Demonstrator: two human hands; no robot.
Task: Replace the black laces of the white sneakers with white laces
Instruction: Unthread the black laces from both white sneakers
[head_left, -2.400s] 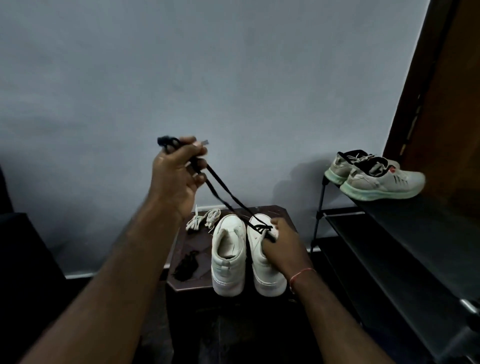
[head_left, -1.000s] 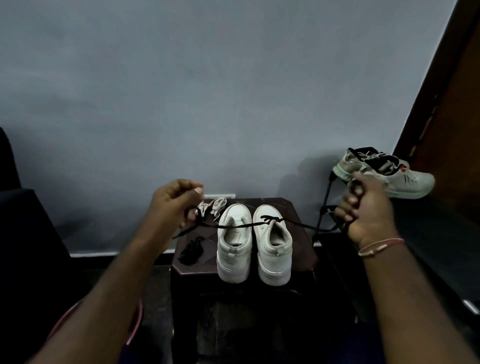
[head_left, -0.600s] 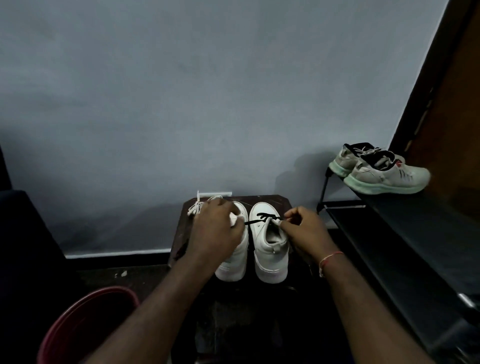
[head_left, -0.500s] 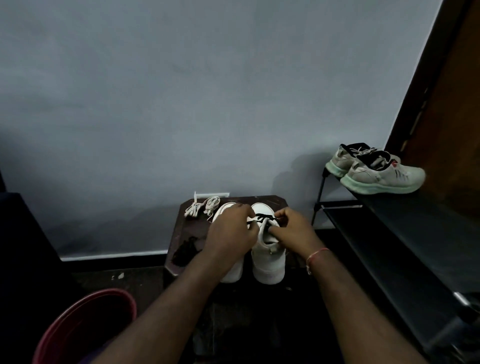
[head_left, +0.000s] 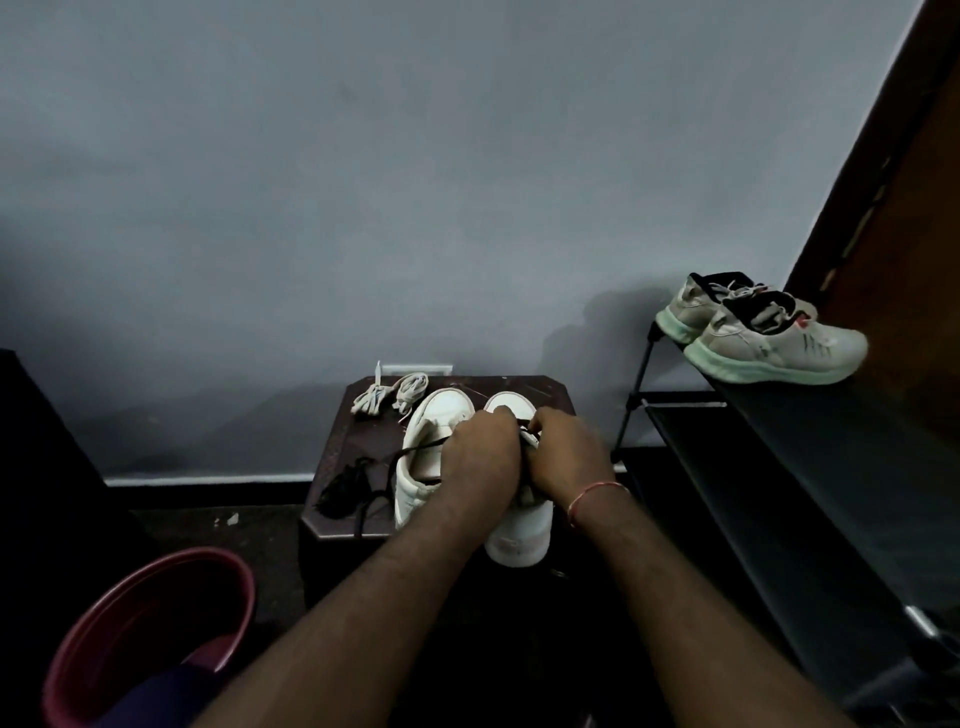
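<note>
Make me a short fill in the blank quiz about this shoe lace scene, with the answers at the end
1. Both hands, left hand and right hand, work on the ____ white sneaker.
2. The bundled white laces lie at the ____ left corner of the small table.
3. The bucket on the floor is ____.

Answers: right; far; red

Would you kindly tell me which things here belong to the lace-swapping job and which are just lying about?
Part of the job:
white sneakers
black lace being worked by the left hand and right hand
loose black lace
white laces
small table

Just lying about:
grey running shoes
shoe rack
red bucket
</note>
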